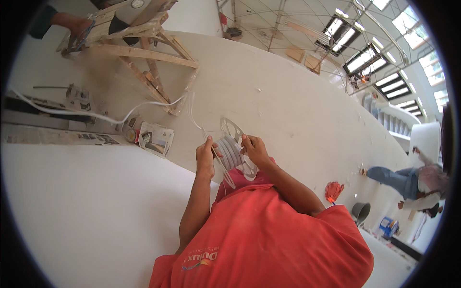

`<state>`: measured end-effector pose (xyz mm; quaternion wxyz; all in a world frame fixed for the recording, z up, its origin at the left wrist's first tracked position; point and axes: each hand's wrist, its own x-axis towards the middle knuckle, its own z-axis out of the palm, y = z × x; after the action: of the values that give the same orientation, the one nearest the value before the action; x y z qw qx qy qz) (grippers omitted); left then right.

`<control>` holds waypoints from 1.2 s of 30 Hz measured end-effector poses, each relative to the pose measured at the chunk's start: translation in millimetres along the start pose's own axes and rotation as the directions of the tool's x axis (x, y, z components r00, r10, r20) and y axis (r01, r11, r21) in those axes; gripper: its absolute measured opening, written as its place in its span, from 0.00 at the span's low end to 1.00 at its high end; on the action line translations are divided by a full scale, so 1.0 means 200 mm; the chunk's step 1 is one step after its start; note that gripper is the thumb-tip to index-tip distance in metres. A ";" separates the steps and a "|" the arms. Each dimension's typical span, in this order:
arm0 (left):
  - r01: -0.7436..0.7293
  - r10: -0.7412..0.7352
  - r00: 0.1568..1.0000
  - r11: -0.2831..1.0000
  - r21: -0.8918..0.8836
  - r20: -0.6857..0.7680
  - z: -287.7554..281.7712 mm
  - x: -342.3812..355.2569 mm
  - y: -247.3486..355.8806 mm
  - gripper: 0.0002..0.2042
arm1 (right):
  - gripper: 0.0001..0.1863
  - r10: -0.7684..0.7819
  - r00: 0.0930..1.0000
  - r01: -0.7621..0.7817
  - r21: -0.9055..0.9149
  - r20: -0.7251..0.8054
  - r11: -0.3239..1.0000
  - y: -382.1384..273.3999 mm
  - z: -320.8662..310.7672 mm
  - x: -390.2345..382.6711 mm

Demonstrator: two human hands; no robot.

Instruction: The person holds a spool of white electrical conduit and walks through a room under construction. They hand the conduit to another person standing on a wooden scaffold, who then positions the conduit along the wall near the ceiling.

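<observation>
A reel of white cable [229,152] is held in front of my red shirt, its two flanges facing left and right. My left hand [205,156] is closed on the left flange, with the thumb pointing up along its edge. On the other side my right hand [254,150] grips the right flange, whose cut-out openings show. Cable is wound in several turns on the core between the flanges. From the reel a loose white cable [192,113] rises and then runs off to the left past the foot of a wooden trestle [170,69].
Another person's hand [77,24] rests on the trestle. Newspaper sheets [161,137] and a small tin [132,135] lie by the wall on the left. On the right are a red mop-like bundle [333,190], a dark bucket [360,211] and a person in jeans [394,181]. Scaffolding stands far back.
</observation>
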<state>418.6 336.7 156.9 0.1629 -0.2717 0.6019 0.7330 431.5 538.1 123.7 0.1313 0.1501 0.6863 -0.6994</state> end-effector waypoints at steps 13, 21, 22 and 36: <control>-0.339 0.109 0.881 0.825 -0.452 -0.461 0.26 -0.60 -0.43 0.17 | 0.28 0.116 0.792 -0.076 -0.093 0.599 0.993 -0.09 -0.24 0.19; -0.494 0.435 0.691 0.867 0.062 -0.577 0.44 -0.89 -1.01 0.36 | 0.27 0.377 0.700 -0.325 -0.199 0.607 0.924 -0.05 -0.17 0.10; -0.534 0.572 0.606 0.808 0.250 -0.553 0.47 -0.91 -1.06 0.36 | 0.26 0.452 0.713 -0.384 -0.241 0.537 0.891 -0.02 -0.16 0.11; -0.055 0.100 0.502 0.995 0.083 -0.859 0.69 -0.94 -1.51 0.08 | 0.20 0.070 0.773 0.523 -0.697 0.630 0.491 0.90 -0.22 0.00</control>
<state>712.6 553.9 47.1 -0.1846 -0.5692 0.6311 0.4935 503.2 577.0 -42.1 0.2906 -0.2527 0.8740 -0.2965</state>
